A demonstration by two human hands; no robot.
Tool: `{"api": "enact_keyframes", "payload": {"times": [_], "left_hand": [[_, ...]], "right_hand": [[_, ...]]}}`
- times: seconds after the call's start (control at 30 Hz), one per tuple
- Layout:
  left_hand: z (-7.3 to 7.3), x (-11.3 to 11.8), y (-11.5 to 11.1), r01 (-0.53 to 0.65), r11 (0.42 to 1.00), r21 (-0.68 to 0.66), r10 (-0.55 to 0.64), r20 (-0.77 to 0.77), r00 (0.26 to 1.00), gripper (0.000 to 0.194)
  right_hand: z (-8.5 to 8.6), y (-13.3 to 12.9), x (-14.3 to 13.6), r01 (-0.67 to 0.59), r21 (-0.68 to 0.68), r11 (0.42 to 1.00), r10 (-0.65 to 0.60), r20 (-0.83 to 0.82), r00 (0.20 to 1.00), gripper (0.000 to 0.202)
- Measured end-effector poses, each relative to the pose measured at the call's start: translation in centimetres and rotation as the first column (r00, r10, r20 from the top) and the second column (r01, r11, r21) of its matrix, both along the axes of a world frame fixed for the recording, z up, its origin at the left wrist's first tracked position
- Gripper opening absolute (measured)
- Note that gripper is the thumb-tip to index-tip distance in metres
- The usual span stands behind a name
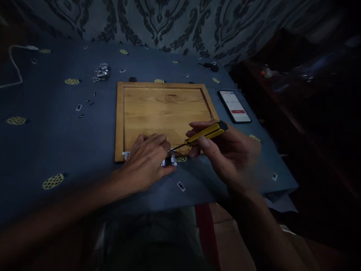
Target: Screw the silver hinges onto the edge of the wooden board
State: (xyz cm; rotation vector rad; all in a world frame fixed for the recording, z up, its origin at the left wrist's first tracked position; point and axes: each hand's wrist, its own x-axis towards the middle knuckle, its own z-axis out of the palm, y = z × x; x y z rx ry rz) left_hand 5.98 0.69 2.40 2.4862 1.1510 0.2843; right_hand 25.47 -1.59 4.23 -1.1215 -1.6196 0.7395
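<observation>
My right hand (229,154) has its fingers closed around the yellow-and-black handle of a screwdriver (207,133), which slants down to the left. From my view its tip meets a shiny metal fitting (173,160) at the near edge of the wooden panel (166,109), right of the frame's centre line at its lower end. My left hand (148,160) lies palm down over that same edge, fingers bent, thumb beside the fitting; whether those fingers pinch it or just press, I cannot tell.

The panel lies flat on the worktop (84,143), mid-frame, raised border facing up. Another bit of metal (126,154) shows at its near left corner, partly under my left hand. Left of the panel I see a few small screws (91,102) scattered on the blue patterned cloth, and above them a heap of metal pieces (102,72). A phone (235,107), screen lit, rests to the panel's right. A dark tool (210,67) lies at upper right, a white cable (17,67) at upper left.
</observation>
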Motion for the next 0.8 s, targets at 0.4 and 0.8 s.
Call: {"api": "enact_keyframes", "payload": {"times": [0.4,0.8], "left_hand": [[0.3,0.1,-0.1,-0.011,1.0,-0.02,0.011,-0.026,1.0,0.028],[-0.1,-0.1,-0.1,-0.004,1.0,-0.002,0.004,0.008,1.0,0.03]], "right_hand": [[-1.0,0.3,-0.3,0.089,0.117,0.989,-0.098,0.069,0.993,0.011],[-0.9,-0.1,-1.7,0.305,0.374,0.876,-0.279,-0.123,0.952,0.007]]}}
